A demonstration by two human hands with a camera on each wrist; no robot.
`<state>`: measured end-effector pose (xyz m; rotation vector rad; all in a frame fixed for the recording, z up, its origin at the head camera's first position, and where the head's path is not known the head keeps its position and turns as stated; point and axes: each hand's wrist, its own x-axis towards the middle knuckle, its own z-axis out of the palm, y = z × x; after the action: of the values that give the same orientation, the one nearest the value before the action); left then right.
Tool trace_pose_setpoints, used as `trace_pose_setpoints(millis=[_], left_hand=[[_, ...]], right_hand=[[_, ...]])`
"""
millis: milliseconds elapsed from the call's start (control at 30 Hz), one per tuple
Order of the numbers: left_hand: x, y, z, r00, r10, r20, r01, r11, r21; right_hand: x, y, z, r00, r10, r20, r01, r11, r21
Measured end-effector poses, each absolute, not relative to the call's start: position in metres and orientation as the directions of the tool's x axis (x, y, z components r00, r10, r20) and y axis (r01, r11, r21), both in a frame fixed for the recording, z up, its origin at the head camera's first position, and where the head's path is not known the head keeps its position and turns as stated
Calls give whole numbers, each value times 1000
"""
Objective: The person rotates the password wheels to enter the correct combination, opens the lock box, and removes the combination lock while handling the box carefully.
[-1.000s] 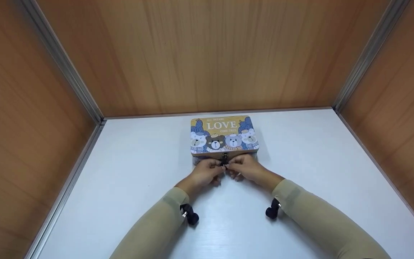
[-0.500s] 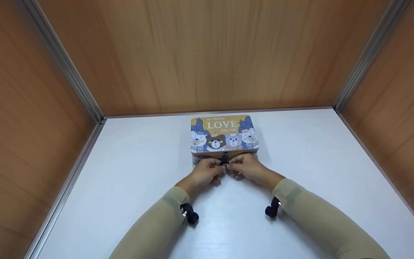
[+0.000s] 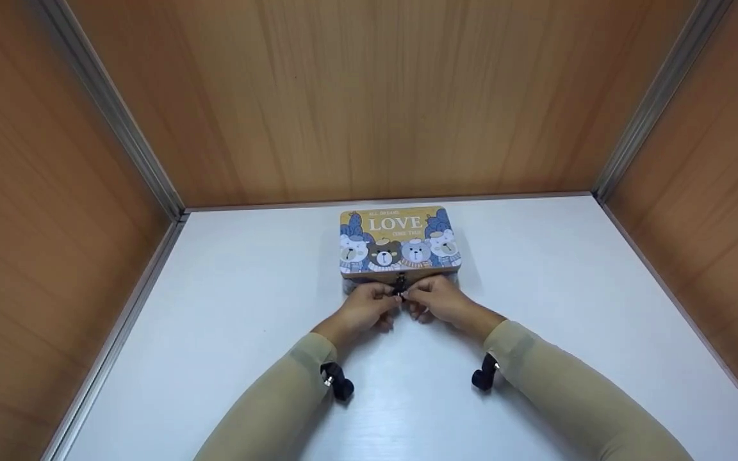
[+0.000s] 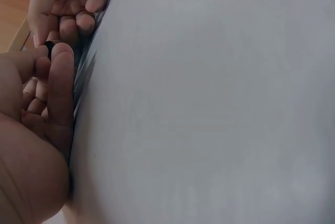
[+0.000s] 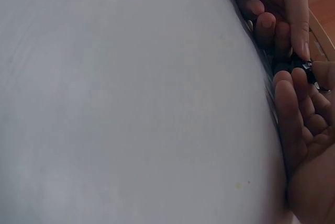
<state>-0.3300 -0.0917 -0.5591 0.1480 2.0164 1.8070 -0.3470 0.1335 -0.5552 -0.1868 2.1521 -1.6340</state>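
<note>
A tin box (image 3: 401, 240) with bears and the word LOVE on its lid stands on the white table, its lid down. At the middle of its front is a dark clasp (image 3: 401, 278). Just below the clasp is a small black padlock (image 3: 400, 291) with a silvery part, seen closer in the right wrist view as a black padlock (image 5: 306, 67). My left hand (image 3: 362, 307) pinches it from the left with thumb and fingers. From the right, my right hand (image 3: 442, 299) pinches it too. Fingers hide most of the padlock and the box's lower front.
Wood-grain panels (image 3: 369, 96) with metal corner strips (image 3: 119, 115) enclose the table (image 3: 266, 269) at the back and both sides. The box stands near the back panel. A black wrist camera (image 3: 338, 382) hangs at the left sleeve, another wrist camera (image 3: 484, 373) at the right.
Both hands stay at the padlock, and the box keeps its place. Only the right hand and its fingertips shift very slightly.
</note>
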Motion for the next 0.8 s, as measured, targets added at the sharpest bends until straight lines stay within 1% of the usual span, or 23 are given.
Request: trace_pose_setpoints(millis=[300, 800], left_hand=[[-329, -91, -560, -901, 360, -242, -207, 133, 969], [-331, -92, -558, -904, 354, -241, -192, 167, 967]], right_hand=[[-348, 134, -558, -901, -337, -273, 204, 226, -953], [-349, 134, -560, -914, -319, -251, 173, 253, -952]])
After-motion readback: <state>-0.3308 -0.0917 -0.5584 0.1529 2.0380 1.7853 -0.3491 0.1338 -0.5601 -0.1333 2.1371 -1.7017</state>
